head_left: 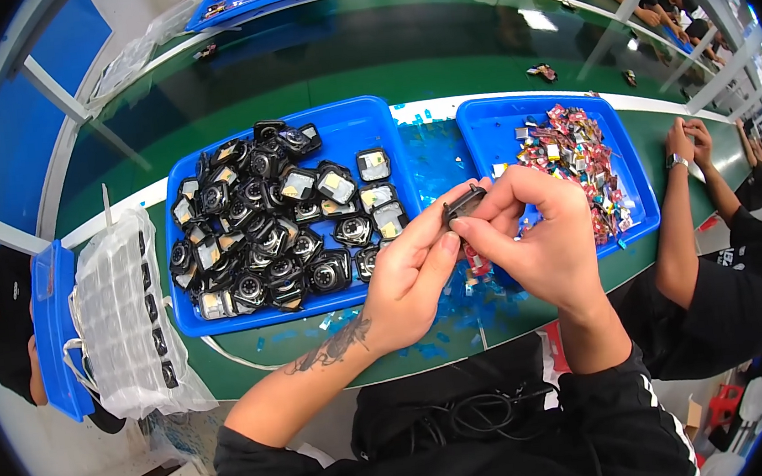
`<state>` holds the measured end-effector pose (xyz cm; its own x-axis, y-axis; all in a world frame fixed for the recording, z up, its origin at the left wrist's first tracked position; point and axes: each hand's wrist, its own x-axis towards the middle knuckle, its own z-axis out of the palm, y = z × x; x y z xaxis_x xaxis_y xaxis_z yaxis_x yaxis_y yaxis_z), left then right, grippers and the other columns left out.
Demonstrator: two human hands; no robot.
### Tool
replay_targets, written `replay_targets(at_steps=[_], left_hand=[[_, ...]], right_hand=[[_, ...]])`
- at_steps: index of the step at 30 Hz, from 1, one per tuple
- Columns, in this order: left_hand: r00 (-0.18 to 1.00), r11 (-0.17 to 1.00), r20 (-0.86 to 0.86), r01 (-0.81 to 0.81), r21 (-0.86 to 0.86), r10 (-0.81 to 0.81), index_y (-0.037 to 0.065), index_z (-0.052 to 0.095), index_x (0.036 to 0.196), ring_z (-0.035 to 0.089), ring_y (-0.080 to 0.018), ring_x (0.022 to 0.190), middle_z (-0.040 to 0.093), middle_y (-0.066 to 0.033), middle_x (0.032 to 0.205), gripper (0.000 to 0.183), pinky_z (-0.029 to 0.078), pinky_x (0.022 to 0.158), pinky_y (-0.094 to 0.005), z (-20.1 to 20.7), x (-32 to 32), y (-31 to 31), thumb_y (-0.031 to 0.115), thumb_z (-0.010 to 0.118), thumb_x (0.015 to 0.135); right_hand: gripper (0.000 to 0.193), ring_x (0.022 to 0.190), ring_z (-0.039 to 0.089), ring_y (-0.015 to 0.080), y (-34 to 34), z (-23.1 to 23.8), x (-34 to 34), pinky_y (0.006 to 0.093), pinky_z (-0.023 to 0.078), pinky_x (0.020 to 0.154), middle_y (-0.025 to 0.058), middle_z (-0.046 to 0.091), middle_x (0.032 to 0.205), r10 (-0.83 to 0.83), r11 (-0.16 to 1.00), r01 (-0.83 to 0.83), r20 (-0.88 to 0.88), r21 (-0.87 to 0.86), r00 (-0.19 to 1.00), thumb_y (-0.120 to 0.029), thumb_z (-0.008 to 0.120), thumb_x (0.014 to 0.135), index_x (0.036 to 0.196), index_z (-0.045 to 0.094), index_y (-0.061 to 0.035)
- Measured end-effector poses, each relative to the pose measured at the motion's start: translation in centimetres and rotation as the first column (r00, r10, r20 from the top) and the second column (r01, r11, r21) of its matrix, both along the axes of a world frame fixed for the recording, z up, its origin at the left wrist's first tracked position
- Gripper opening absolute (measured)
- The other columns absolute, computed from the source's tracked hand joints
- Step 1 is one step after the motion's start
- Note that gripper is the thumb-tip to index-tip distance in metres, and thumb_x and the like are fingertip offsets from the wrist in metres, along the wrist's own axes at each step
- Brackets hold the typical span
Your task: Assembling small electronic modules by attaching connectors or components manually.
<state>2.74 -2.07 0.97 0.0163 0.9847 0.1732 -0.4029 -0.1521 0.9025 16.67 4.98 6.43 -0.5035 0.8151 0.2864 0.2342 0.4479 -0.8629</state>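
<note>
Over the gap between two blue trays, my left hand (411,281) and my right hand (550,235) meet around a small black smartwatch case (463,205). The left fingers support it from the left, while my right thumb and fingers pinch it from the right. Part of the case is covered by the fingers. Beside my left hand, the larger blue tray (352,123) carries a heap of black watch cases (260,217), some showing round backs and others pale inner faces. Behind my right hand, a second blue tray (488,125) holds a pile of small silver, red and yellow parts (580,164).
Blue film scraps (433,155) litter the green bench between the trays. At the left stands a clear compartment tray (117,309) with several black pieces. Beyond runs a green conveyor belt (363,51) with a few parts on it. A co-worker's hands (688,142) are close on the right.
</note>
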Motion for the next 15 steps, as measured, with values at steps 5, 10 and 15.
replay_targets(at_steps=[5, 10, 15], left_hand=[[0.995, 0.998, -0.096, 0.006, 0.062, 0.000, -0.001, 0.035, 0.146, 0.046, 0.0001, 0.078, 0.059, -0.0014, 0.120, 0.046, 0.040, 0.069, -0.0163, 0.1, -0.3, -0.3, 0.010, 0.039, 0.102], [0.991, 0.997, -0.136, 0.011, 0.072, -0.002, -0.001, 0.036, 0.145, 0.048, -0.0006, 0.081, 0.058, -0.0019, 0.121, 0.044, 0.042, 0.072, -0.0173, 0.1, -0.2, -0.1, 0.010, 0.039, 0.102], [0.958, 0.998, 0.280, -0.059, -0.011, 0.060, -0.004, 0.034, 0.144, 0.053, -0.0182, 0.121, 0.053, -0.0108, 0.133, 0.043, 0.044, 0.102, -0.0319, 0.1, 0.2, 0.7, 0.005, 0.039, 0.102]], right_hand=[[0.030, 0.060, 0.045, 0.0076, 0.2, 0.0, 0.0, 0.0229, 0.040, 0.055, 0.0008, 0.052, 0.071, -0.018, 0.990, 0.032, -0.098, 0.141, 0.995, -0.006, 0.080, 0.069, 0.073, 0.050, -0.0049], [0.039, 0.066, 0.043, 0.0077, 0.8, -1.1, -0.3, 0.0232, 0.038, 0.058, 0.0001, 0.047, 0.077, 0.001, 0.995, 0.019, -0.196, 0.101, 0.981, -0.007, 0.081, 0.067, 0.078, 0.043, -0.0082], [0.021, 0.073, 0.051, 0.0090, 1.2, -2.0, -0.6, 0.0243, 0.046, 0.069, 0.0032, 0.056, 0.087, -0.014, 0.991, -0.039, -0.387, -0.130, 0.922, 0.000, 0.071, 0.078, 0.093, 0.056, -0.0018]])
